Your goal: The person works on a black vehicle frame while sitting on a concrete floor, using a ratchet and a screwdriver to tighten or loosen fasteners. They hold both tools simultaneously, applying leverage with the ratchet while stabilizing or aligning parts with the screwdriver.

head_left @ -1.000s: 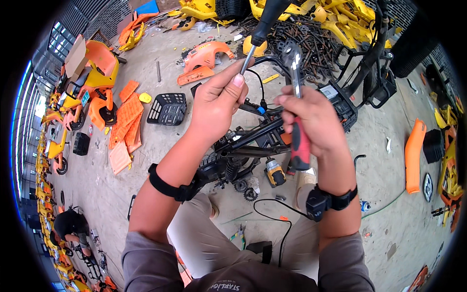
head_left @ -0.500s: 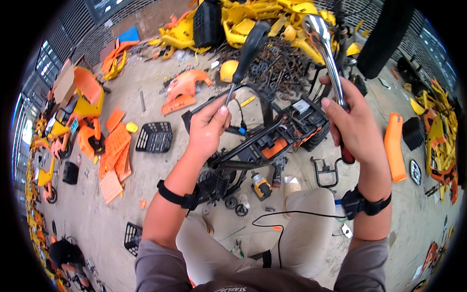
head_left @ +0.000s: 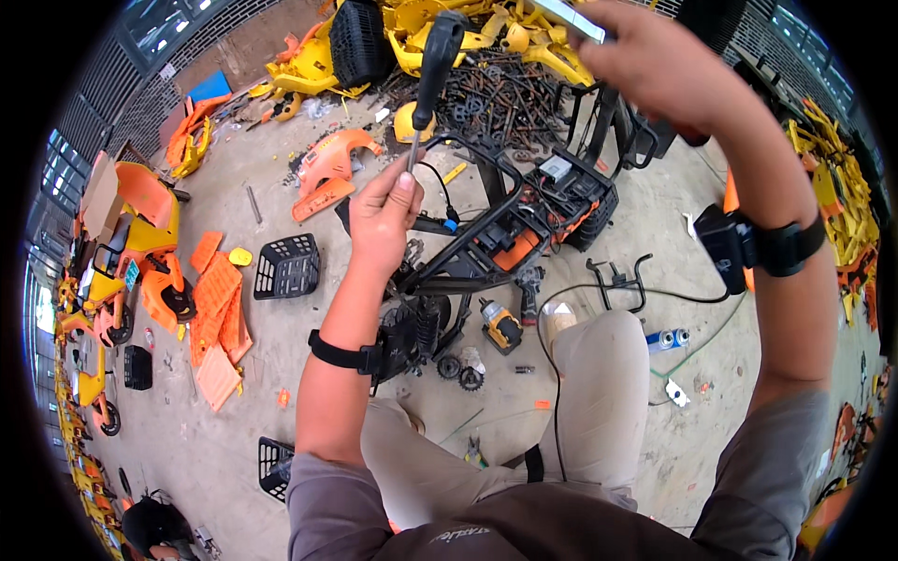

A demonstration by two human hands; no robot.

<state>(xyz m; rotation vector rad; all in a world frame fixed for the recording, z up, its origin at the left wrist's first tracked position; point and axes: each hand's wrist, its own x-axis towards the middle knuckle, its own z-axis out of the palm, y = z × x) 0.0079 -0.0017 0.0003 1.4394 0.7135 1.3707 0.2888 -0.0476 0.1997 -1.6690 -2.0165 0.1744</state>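
Note:
My left hand [head_left: 388,215] pinches the metal shaft of a black-handled screwdriver [head_left: 435,65], held upright over the stripped black scooter frame [head_left: 519,210] with orange parts and cables; where its tip meets is hidden. My right hand [head_left: 636,56], raised at the top right, grips a chrome ratchet wrench [head_left: 571,19] with a dark red handle, above and right of the screwdriver. Below the frame lie a yellow-black drill [head_left: 500,329], another power tool [head_left: 528,294] and black sprockets [head_left: 468,374] beside my legs.
A black basket [head_left: 286,269], orange panels [head_left: 213,309] and scooters [head_left: 150,243] are to the left; spray cans [head_left: 669,338] lie right. Rusty metal parts [head_left: 486,112] and yellow shells are piled behind. A person [head_left: 150,524] crouches at lower left. A black cable crosses my leg.
My right hand has swung up and to the right with the ratchet, away from the screwdriver. My left hand has moved slightly down and left, still holding the screwdriver.

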